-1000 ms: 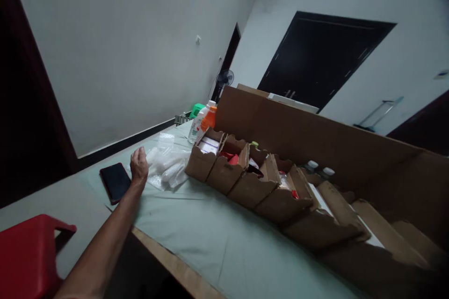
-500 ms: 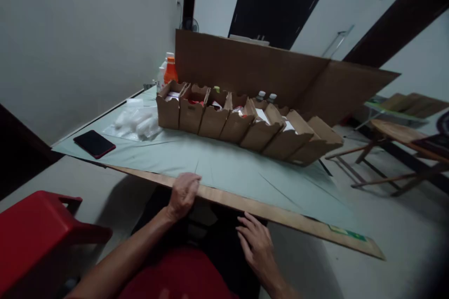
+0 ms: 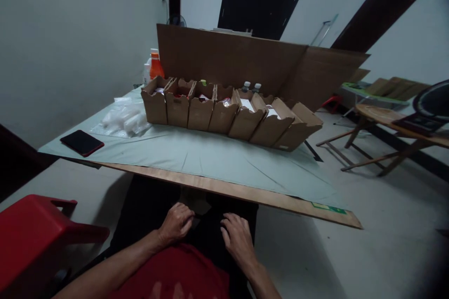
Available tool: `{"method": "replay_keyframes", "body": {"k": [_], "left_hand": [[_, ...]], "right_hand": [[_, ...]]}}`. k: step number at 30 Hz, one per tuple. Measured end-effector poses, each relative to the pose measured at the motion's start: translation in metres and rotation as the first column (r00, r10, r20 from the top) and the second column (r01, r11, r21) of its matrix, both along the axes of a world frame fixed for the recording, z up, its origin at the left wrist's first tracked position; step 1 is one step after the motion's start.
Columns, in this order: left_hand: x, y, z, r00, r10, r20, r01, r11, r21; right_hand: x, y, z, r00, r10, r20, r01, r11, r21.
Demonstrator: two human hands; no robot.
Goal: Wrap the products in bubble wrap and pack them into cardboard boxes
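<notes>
Head view: my left hand (image 3: pixel 175 224) and right hand (image 3: pixel 236 238) rest on my dark lap (image 3: pixel 207 236) at 6 o'clock, fingers loosely curled, holding nothing. The table edge (image 3: pixel 224 189) lies near, at 12 o'clock.

Your left hand (image 3: pixel 176 224), fingers curled, and your right hand (image 3: pixel 236 238), lying flat, rest on your lap below the table (image 3: pixel 224 189) edge. On the table stand a row of cardboard boxes (image 3: pixel 224 114) and, far left, 1 phone (image 3: pixel 82 142).
</notes>
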State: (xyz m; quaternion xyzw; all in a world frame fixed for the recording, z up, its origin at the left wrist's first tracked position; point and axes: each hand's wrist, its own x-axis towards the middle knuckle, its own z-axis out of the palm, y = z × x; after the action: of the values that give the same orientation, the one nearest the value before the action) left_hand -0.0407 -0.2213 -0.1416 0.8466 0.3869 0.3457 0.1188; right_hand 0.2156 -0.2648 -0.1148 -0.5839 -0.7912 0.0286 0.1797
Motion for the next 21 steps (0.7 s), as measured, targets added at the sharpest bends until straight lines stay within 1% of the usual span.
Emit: {"method": "replay_keyframes", "body": {"k": [3,6,11,13,14,16,17,19,20,21], "left_hand": [[0.000,0.003,-0.006,1.000,0.028,0.013,-0.028,0.999,-0.024],[0.003,0.004,-0.010,0.999,0.038,0.036,-0.037,0.999,-0.030],[0.012,0.006,-0.010,0.997,0.000,0.075,0.002,1.000,-0.027],[0.013,0.008,-0.012,0.994,-0.009,0.105,0.014,0.999,-0.039],[0.012,0.009,-0.014,0.992,-0.008,0.127,0.014,0.999,-0.048],[0.010,0.012,-0.023,0.984,0.001,0.177,0.011,0.998,-0.063],[0.008,0.014,-0.030,0.980,0.002,0.201,0.012,0.998,-0.067],[0.006,0.018,-0.042,0.970,0.012,0.243,0.004,0.998,-0.066],[0.006,0.021,-0.046,0.968,0.027,0.251,-0.006,0.997,-0.083],[0.006,0.023,-0.048,0.971,0.044,0.237,-0.013,0.991,-0.131]], "right_hand": [[0.000,-0.002,0.000,1.000,0.003,0.008,-0.003,1.000,-0.003],[0.007,-0.005,-0.001,1.000,0.001,-0.010,-0.001,1.000,0.009],[0.016,-0.010,-0.008,0.989,0.033,-0.141,-0.022,0.996,0.083],[0.017,-0.010,-0.005,0.981,0.010,-0.196,0.002,0.998,0.062],[0.018,-0.010,-0.001,0.976,-0.006,-0.219,0.015,0.999,0.040],[0.026,-0.003,0.015,0.969,-0.039,-0.246,0.047,0.999,0.025],[0.035,0.003,0.028,0.966,-0.062,-0.250,0.077,0.996,0.048],[0.064,0.023,0.063,0.964,-0.126,-0.234,0.166,0.973,0.161],[0.082,0.037,0.085,0.962,-0.171,-0.213,0.219,0.949,0.227],[0.103,0.054,0.108,0.965,-0.203,-0.168,0.245,0.925,0.291]]}}
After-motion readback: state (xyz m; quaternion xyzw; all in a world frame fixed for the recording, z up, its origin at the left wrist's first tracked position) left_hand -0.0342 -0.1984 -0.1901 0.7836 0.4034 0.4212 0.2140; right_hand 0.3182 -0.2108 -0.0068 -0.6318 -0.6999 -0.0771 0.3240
